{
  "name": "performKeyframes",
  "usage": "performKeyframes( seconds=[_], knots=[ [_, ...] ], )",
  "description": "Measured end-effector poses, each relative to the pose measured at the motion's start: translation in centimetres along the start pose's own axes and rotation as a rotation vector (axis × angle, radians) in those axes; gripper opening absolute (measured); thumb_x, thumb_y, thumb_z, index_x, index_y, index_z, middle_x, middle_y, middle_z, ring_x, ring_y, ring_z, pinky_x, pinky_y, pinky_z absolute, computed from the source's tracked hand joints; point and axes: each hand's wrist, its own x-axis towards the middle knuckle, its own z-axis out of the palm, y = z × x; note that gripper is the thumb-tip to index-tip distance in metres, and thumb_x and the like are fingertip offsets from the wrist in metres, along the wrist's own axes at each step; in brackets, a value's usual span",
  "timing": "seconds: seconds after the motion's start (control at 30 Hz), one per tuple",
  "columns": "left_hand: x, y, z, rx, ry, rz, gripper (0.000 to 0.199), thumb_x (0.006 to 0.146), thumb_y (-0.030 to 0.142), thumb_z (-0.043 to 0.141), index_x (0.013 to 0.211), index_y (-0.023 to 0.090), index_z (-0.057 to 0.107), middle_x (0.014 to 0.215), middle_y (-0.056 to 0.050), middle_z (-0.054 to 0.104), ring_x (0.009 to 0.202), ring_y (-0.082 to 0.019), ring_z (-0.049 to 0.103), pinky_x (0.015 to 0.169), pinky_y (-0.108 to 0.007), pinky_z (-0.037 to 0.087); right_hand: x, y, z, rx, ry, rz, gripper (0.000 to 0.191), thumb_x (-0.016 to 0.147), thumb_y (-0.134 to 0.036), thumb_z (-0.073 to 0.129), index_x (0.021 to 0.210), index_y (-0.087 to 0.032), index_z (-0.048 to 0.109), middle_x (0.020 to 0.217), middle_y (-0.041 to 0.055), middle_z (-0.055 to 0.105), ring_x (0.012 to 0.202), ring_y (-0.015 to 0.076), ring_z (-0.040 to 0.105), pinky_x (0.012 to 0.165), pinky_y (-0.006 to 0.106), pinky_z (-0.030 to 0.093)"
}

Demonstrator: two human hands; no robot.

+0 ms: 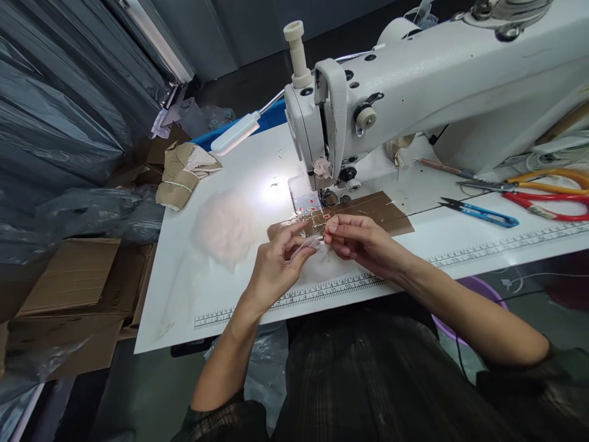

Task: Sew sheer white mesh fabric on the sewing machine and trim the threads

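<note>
My left hand point(281, 263) pinches a piece of thin, sheer white fabric point(307, 244) between thumb and fingers, in front of the sewing machine point(317, 123). Close beside it, my right hand point(356, 240) has thumb and forefinger pressed together at the fabric's edge; what lies between those fingertips is too small to make out. Below the hands the fabric hangs loosely over the table. Brown tape point(386, 213) covers the machine bed just behind both hands. A pile of pale pink sheer fabric point(227, 228) lies on the table to the left.
Blue thread snips point(481, 212), red-handled scissors point(547, 205) and orange-handled scissors point(543, 183) lie at the right. A printed ruler strip point(317, 294) follows the table's front edge. A lamp point(235, 134) lights the machine bed. A tied cloth bundle point(181, 178) and cardboard point(69, 276) are at left.
</note>
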Motion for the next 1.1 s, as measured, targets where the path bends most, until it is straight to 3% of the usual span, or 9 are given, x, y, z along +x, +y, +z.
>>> performKeyframes(
  seconds=[0.17,0.33,0.47,0.67,0.77,0.87,0.93,1.0,1.1],
  knots=[
    [0.3,0.8,0.0,-0.026,-0.010,0.007,0.015,0.087,0.031,0.070,0.094,0.018,0.073,0.089,-0.006,0.076,0.078,-0.017,0.072,0.072,-0.029,0.059,-0.3,-0.3,0.7,-0.191,-0.040,0.020,0.030,0.078,-0.042,0.075,0.073,-0.017,0.059,0.063,-0.0020,0.059,0.051,0.0067,0.043,0.047,0.021,0.031],
    [0.0,1.2,0.0,0.252,0.055,0.165,0.012,0.089,0.027,0.066,0.085,0.020,0.074,0.076,-0.003,0.074,0.065,-0.014,0.066,0.059,-0.024,0.052,-0.4,-0.6,0.6,-0.369,-0.182,0.044,0.022,0.083,-0.037,0.070,0.081,-0.017,0.061,0.055,-0.0055,0.052,0.050,0.0083,0.046,0.047,0.021,0.036],
    [-0.5,1.5,0.5,0.457,0.117,0.259,0.014,0.090,0.022,0.062,0.086,0.020,0.075,0.078,-0.003,0.075,0.065,-0.015,0.066,0.058,-0.024,0.050,-0.3,0.0,0.5,-0.492,-0.214,-0.110,0.006,0.088,-0.020,0.055,0.083,-0.018,0.059,0.059,-0.0066,0.048,0.052,0.0080,0.042,0.048,0.021,0.033],
    [-0.5,1.0,0.6,0.461,0.266,0.196,0.015,0.090,0.027,0.064,0.082,0.019,0.074,0.068,0.000,0.071,0.055,-0.012,0.061,0.055,-0.023,0.048,-0.5,0.5,0.4,-0.588,-0.321,-0.384,0.023,0.082,-0.005,0.047,0.067,-0.018,0.058,0.068,-0.0026,0.053,0.065,0.0103,0.048,0.063,0.025,0.039],
    [-0.4,0.8,0.5,0.372,0.271,0.208,0.014,0.092,0.026,0.064,0.086,0.017,0.073,0.073,-0.001,0.073,0.058,-0.011,0.064,0.054,-0.021,0.050,0.0,0.6,0.6,-0.414,-0.105,-0.311,0.017,0.087,-0.016,0.053,0.074,-0.018,0.064,0.068,-0.0020,0.057,0.060,0.0093,0.048,0.058,0.024,0.037],
    [-1.0,1.6,0.7,0.467,0.347,0.429,0.007,0.090,0.018,0.066,0.091,0.016,0.072,0.081,-0.002,0.075,0.064,-0.012,0.067,0.058,-0.021,0.055,0.5,0.5,0.6,-0.144,0.146,-0.139,0.012,0.086,-0.028,0.061,0.085,-0.017,0.068,0.067,-0.0022,0.058,0.051,0.0064,0.042,0.047,0.021,0.027],
    [-1.7,2.5,0.9,0.531,0.295,0.599,0.010,0.088,0.011,0.068,0.096,0.016,0.072,0.082,-0.003,0.075,0.068,-0.012,0.069,0.062,-0.022,0.057,0.4,0.2,0.4,-0.027,0.183,-0.061,0.013,0.082,-0.029,0.066,0.086,-0.017,0.069,0.066,-0.0026,0.059,0.048,0.0049,0.041,0.044,0.019,0.023],
    [-2.3,3.3,1.0,0.461,0.075,0.703,0.017,0.087,0.013,0.070,0.104,0.016,0.070,0.085,-0.003,0.075,0.072,-0.012,0.070,0.065,-0.022,0.059,-0.1,-0.1,0.0,0.012,0.127,-0.039,0.012,0.081,-0.029,0.070,0.082,-0.017,0.068,0.064,-0.0032,0.058,0.047,0.0043,0.040,0.043,0.018,0.022],
    [-2.0,3.8,0.6,0.221,-0.152,0.682,0.021,0.090,0.025,0.071,0.110,0.019,0.068,0.091,-0.004,0.073,0.077,-0.013,0.070,0.070,-0.024,0.060,-1.3,-0.8,-0.7,-0.024,-0.076,-0.089,0.017,0.084,-0.031,0.071,0.075,-0.017,0.066,0.063,-0.0026,0.058,0.050,0.0058,0.045,0.045,0.018,0.030]
  ],
)
